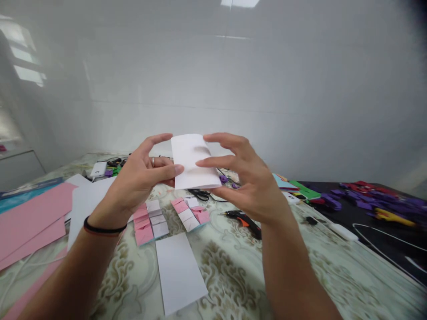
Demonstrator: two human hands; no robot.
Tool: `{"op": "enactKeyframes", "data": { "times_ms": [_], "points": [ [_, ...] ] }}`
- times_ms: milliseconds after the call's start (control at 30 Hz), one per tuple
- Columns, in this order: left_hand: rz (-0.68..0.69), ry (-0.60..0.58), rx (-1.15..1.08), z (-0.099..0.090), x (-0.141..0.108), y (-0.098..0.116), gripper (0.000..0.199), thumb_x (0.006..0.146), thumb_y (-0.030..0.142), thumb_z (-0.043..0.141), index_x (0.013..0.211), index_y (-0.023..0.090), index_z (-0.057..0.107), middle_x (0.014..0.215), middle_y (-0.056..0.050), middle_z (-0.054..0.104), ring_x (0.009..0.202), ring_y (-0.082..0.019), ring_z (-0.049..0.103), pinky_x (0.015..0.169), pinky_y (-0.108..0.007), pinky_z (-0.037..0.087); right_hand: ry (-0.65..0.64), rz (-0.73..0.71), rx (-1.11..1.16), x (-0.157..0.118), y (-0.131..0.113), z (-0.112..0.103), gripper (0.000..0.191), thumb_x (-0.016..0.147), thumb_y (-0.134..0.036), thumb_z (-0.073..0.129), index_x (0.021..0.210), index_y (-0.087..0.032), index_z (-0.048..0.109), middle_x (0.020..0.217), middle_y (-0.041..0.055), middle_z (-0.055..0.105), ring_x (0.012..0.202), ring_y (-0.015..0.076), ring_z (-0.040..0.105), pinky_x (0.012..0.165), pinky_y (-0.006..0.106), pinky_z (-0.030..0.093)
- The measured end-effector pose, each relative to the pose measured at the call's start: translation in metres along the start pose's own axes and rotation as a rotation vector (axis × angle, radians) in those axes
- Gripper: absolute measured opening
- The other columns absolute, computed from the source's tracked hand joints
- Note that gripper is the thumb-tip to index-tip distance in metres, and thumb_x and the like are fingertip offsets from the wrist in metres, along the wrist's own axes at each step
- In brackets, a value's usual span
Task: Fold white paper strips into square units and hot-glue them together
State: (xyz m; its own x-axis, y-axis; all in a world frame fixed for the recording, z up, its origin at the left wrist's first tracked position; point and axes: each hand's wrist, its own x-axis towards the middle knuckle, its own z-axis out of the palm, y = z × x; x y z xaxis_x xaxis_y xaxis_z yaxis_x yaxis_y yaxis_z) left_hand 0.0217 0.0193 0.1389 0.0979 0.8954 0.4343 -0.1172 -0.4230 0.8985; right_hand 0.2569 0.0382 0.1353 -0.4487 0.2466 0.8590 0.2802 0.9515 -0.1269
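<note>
A small white piece of paper (188,155), apparently folded over with a curved bend, is held up above the table between both hands. My left hand (150,164) pinches its left edge, thumb on the near face. On the other side my right hand (240,169) grips the right edge, its fingertips at the top corner and on the face and its thumb by the lower edge. Below lies a flat white paper rectangle (180,271). Beyond that rest two pink-and-white folded paper pieces, one on the left (143,224) and one on the right (187,215).
A black glue gun (245,221) with an orange trigger lies right of the folded pieces, and black scissors (199,194) lie behind them. Pink sheets (36,213) are stacked at the left. Purple pieces (370,200) cover a dark surface at the right, near a white cable (380,231).
</note>
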Motion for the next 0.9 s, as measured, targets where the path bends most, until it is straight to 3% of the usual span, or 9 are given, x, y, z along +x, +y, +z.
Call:
{"op": "enactKeyframes", "data": {
  "times_ms": [67,133,167,233,367,433,567,700,900],
  "points": [
    [-0.005,-0.058,0.029,0.001,-0.003,0.002,0.063,0.078,0.028,0.088,0.134,0.023,0.061,0.061,0.006,0.067,0.054,-0.013,0.066,0.057,-0.023,0.058,0.076,-0.004,0.064,0.001,-0.002,0.005,0.02,0.091,-0.014,0.073,0.103,-0.029,0.077,0.119,0.0046,0.073,0.117,0.0254,0.065,0.104,0.046,0.05],
    [0.044,-0.067,0.159,0.001,-0.006,0.005,0.033,0.089,0.041,0.078,0.115,0.021,0.072,0.06,0.003,0.067,0.049,-0.012,0.063,0.052,-0.024,0.055,0.144,0.084,0.161,0.002,-0.002,0.008,0.013,0.092,-0.015,0.073,0.094,-0.026,0.076,0.097,0.002,0.076,0.095,0.0207,0.069,0.087,0.038,0.054],
    [0.096,-0.04,0.255,0.001,-0.008,0.007,0.028,0.094,0.046,0.071,0.102,0.019,0.076,0.059,0.002,0.066,0.047,-0.011,0.06,0.049,-0.023,0.052,0.162,0.15,0.202,0.001,-0.001,0.009,0.009,0.092,-0.016,0.074,0.091,-0.025,0.076,0.09,0.0009,0.075,0.087,0.0188,0.069,0.08,0.035,0.053],
    [0.23,0.032,0.433,0.001,-0.011,0.01,0.037,0.098,0.049,0.064,0.084,0.018,0.079,0.062,-0.001,0.067,0.051,-0.011,0.059,0.049,-0.022,0.048,0.16,0.279,0.266,0.0,0.001,0.007,0.006,0.091,-0.022,0.076,0.086,-0.023,0.074,0.084,-0.0002,0.073,0.078,0.0162,0.066,0.071,0.031,0.05],
    [0.384,-0.024,0.509,0.005,-0.016,0.014,0.014,0.089,0.036,0.079,0.091,0.022,0.081,0.093,-0.003,0.079,0.084,-0.016,0.07,0.071,-0.024,0.055,0.078,0.395,0.391,0.0,-0.001,0.003,0.014,0.089,-0.029,0.078,0.08,-0.02,0.073,0.077,-0.0005,0.07,0.072,0.0141,0.061,0.063,0.027,0.046],
    [0.394,-0.048,0.518,0.009,-0.019,0.014,0.006,0.087,0.029,0.081,0.086,0.023,0.081,0.088,-0.001,0.079,0.081,-0.014,0.07,0.072,-0.023,0.054,0.057,0.412,0.428,0.0,-0.004,0.003,0.015,0.089,-0.03,0.079,0.08,-0.02,0.073,0.076,-0.0003,0.069,0.071,0.014,0.061,0.062,0.026,0.045],
    [0.381,0.003,0.59,0.012,-0.023,0.014,0.017,0.089,0.027,0.077,0.073,0.022,0.078,0.068,0.002,0.073,0.065,-0.012,0.065,0.06,-0.022,0.051,0.036,0.45,0.465,0.0,-0.007,0.002,0.016,0.089,-0.032,0.079,0.079,-0.02,0.074,0.076,-0.0001,0.069,0.072,0.0142,0.061,0.063,0.026,0.046],
    [0.345,0.06,0.569,0.011,-0.023,0.014,0.017,0.087,0.03,0.079,0.073,0.02,0.078,0.069,0.001,0.073,0.065,-0.014,0.067,0.059,-0.023,0.053,0.035,0.515,0.497,0.0,-0.008,0.002,0.019,0.09,-0.038,0.079,0.082,-0.02,0.075,0.078,0.0006,0.071,0.072,0.0149,0.063,0.062,0.026,0.048],
    [0.302,0.048,0.469,0.011,-0.021,0.013,0.014,0.085,0.03,0.082,0.076,0.02,0.079,0.072,-0.001,0.075,0.067,-0.015,0.07,0.06,-0.022,0.056,0.042,0.531,0.516,0.0,-0.009,0.003,0.021,0.089,-0.039,0.08,0.08,-0.02,0.075,0.076,0.0006,0.071,0.071,0.0148,0.064,0.063,0.026,0.049]
  ]
}}
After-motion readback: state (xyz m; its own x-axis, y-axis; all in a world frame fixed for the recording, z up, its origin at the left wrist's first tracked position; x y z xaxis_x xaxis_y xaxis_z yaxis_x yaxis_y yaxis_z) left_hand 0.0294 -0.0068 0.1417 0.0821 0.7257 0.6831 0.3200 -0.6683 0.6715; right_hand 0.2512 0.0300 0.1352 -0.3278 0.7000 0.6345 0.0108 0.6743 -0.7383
